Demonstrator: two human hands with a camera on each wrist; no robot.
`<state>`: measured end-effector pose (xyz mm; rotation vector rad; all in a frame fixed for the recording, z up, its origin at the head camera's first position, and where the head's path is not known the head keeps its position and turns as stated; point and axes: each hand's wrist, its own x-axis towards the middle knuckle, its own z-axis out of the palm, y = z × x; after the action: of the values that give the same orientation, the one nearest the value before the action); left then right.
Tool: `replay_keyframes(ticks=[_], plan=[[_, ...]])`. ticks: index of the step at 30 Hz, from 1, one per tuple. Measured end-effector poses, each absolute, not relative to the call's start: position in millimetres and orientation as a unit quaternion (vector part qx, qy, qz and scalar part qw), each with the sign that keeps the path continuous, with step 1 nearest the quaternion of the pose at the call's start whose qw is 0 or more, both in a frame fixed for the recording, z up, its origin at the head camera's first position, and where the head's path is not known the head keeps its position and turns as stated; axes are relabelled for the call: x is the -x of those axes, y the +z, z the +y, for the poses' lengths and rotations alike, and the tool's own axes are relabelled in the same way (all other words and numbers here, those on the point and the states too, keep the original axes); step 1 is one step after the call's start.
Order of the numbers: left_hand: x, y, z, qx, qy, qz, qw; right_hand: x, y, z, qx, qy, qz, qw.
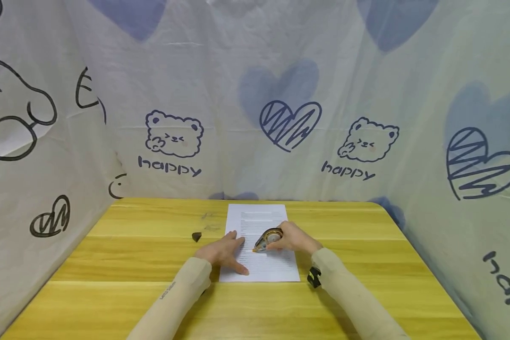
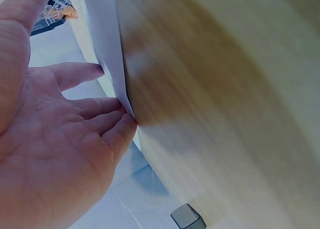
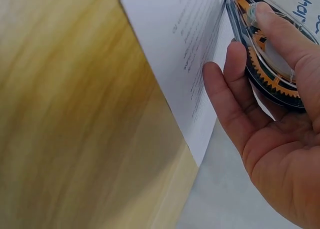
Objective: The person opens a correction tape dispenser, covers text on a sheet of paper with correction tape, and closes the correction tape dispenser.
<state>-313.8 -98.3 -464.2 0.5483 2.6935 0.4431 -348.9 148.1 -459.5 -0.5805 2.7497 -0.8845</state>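
A wood-grain table [image 1: 365, 257] bears a printed sheet [image 1: 257, 211] — thin, light and apt to slide or crease unless pressed flat near its edge. The left hand [image 1: 222, 251] rests on the sheet's left side, thumb and fingers spread; the right hand [image 1: 296, 237] pinches a correction-tape dispenser [image 1: 268, 239], angled down at the printed lines. The dispenser looks light, stiff and smooth, best held by its broad sides, clear of the tip [image 1: 254, 250]. The right wrist view reveals orange gear teeth [image 3: 266, 75] inside the casing — too small to make out from the head.
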Motion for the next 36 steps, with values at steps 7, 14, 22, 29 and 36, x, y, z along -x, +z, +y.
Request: replay_keyframes(ticks=[7, 14, 22, 29, 36], plan=[[315, -463, -98, -0.19, 0.154, 0.953, 0.178, 348, -460, 151, 0.194, -0.311, 0.925, 0.098], [314, -462, -100, -0.187, 0.152, 0.954, 0.179, 347, -461, 154, 0.19, -0.315, 0.925, 0.098], [314, -462, -100, -0.189, 0.155, 0.952, 0.184, 345, -461, 157, 0.193, -0.326, 0.92, 0.096], [314, -462, -100, -0.188, 0.158, 0.952, 0.185, 346, -462, 159, 0.188, -0.323, 0.922, 0.1], [315, -463, -99, -0.188, 0.158, 0.952, 0.183, 346, -462, 161, 0.181, -0.332, 0.92, 0.105]])
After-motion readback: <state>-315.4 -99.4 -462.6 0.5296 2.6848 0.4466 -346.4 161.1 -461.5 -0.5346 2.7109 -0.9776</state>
